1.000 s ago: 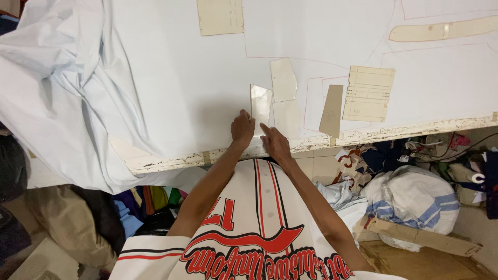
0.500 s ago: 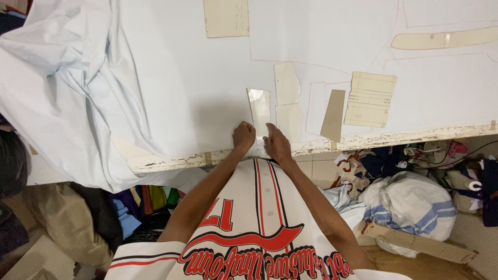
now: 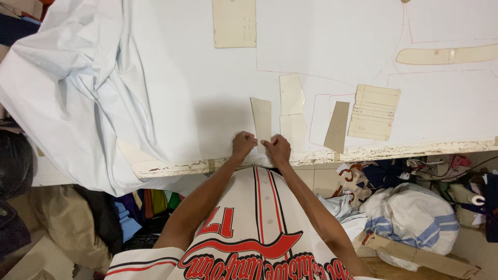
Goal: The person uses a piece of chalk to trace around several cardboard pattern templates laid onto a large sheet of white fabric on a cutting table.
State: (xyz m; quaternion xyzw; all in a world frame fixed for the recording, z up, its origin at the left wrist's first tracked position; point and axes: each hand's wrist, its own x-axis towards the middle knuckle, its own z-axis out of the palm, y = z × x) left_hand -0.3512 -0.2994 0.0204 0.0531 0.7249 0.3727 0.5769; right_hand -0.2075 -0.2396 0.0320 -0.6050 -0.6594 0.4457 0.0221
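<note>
Cloth (image 3: 207,93), pale blue, covers the table (image 3: 394,151) and bunches at the far left. Left hand (image 3: 244,143) and right hand (image 3: 277,148) pinch the near end of a narrow card strip (image 3: 261,118) at the table's near edge.

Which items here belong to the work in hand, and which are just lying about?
In hand:
left hand
right hand
narrow card pattern strip
pale blue fabric

Lying about:
ruled card pattern
long curved pattern
upper square pattern
bundled cloth sack
cardboard box
</note>
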